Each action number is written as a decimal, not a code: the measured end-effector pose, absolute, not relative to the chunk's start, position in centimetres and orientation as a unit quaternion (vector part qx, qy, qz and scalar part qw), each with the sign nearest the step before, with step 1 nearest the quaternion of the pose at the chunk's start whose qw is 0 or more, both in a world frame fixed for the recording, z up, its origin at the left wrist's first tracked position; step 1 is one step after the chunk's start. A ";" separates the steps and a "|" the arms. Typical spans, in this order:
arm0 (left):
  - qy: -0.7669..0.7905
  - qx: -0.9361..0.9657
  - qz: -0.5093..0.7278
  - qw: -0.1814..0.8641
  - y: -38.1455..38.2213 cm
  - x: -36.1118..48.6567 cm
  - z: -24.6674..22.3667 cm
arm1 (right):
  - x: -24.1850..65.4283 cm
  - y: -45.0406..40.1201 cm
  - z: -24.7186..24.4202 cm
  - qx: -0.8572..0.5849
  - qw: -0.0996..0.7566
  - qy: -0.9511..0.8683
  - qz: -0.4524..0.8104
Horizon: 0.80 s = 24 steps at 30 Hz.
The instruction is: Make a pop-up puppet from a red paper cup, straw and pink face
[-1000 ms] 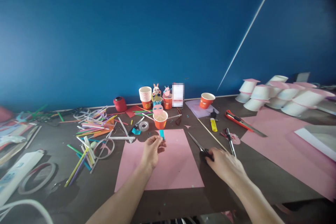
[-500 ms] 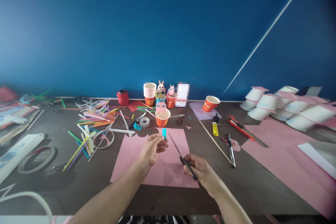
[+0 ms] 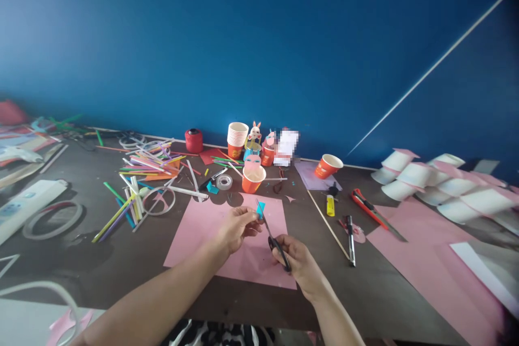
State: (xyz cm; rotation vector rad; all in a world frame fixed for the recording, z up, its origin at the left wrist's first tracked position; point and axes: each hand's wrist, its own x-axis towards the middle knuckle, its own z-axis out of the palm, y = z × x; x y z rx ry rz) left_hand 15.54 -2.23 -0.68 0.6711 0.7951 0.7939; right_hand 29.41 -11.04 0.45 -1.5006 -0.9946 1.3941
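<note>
Between the thumb and fingers of my left hand (image 3: pixel 239 230) is a small piece of blue paper (image 3: pixel 261 207). My right hand (image 3: pixel 294 259) grips the black handles of a pair of scissors (image 3: pixel 279 251). The blades point up and to the left and lie against the blue piece; I cannot tell how far it sits between them. Both hands are above a sheet of pink paper (image 3: pixel 194 243). Just beyond the sheet stands an orange paper cup (image 3: pixel 252 183) with a pink paper face rising from it.
Colored paper strips (image 3: pixel 156 159) and a tape roll (image 3: pixel 224 182) are at the left. A stack of cups (image 3: pixel 237 138) stands at the back. On the right lie a red utility knife (image 3: pixel 367 208), a marker (image 3: pixel 351 240), a yellow glue stick (image 3: pixel 331 206) and white cups (image 3: pixel 409 181).
The scissors have moved left and now meet the blue paper, with my right hand following. The blue piece has tilted a little. The whole view has rotated slightly.
</note>
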 end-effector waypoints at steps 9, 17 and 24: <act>0.368 0.306 0.364 0.799 -2.3 15.6 -0.9 | 29.3 -11.2 0.3 -0.613 0.419 -0.388 0.546; 0.361 0.306 0.364 0.802 -2.3 15.5 -0.7 | 29.4 -11.2 0.2 -0.614 0.418 -0.393 0.543; 0.360 0.318 0.362 0.799 -2.2 15.5 -0.8 | 29.8 -11.3 0.0 -0.613 0.404 -0.411 0.540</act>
